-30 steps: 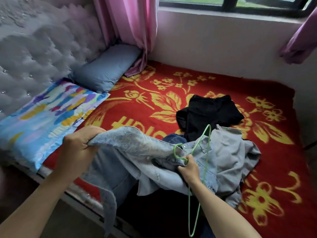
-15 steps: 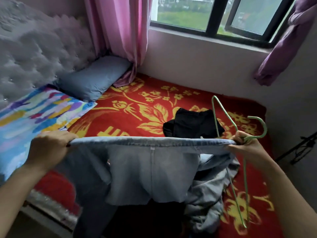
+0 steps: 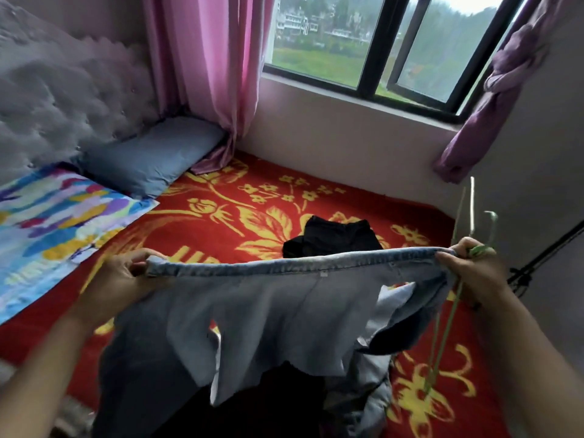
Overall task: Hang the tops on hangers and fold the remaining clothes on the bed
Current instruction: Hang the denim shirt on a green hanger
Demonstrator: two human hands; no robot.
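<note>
I hold a light blue denim garment (image 3: 268, 308) stretched out above the bed (image 3: 221, 222). My left hand (image 3: 126, 276) pinches one end of its hemmed edge. At the other end my right hand (image 3: 474, 273) grips the same edge together with a thin green hanger (image 3: 448, 327), whose hook sticks up beside my fingers and whose frame hangs down past my wrist. A black garment (image 3: 335, 237) lies crumpled on the red floral blanket behind the denim. More grey-blue and dark clothes (image 3: 363, 396) sit in a heap under the held garment.
A grey-blue pillow (image 3: 151, 156) and a colourful pillow (image 3: 53, 216) lie at the tufted headboard on the left. Pink curtain (image 3: 205, 74) and window (image 3: 379, 42) stand behind the bed. A purple knotted curtain (image 3: 493, 90) hangs at the right.
I lifted the denim garment off the heap and pulled it taut between both hands. My right hand swung out to the right with the hanger. The view tilted up toward the window.
</note>
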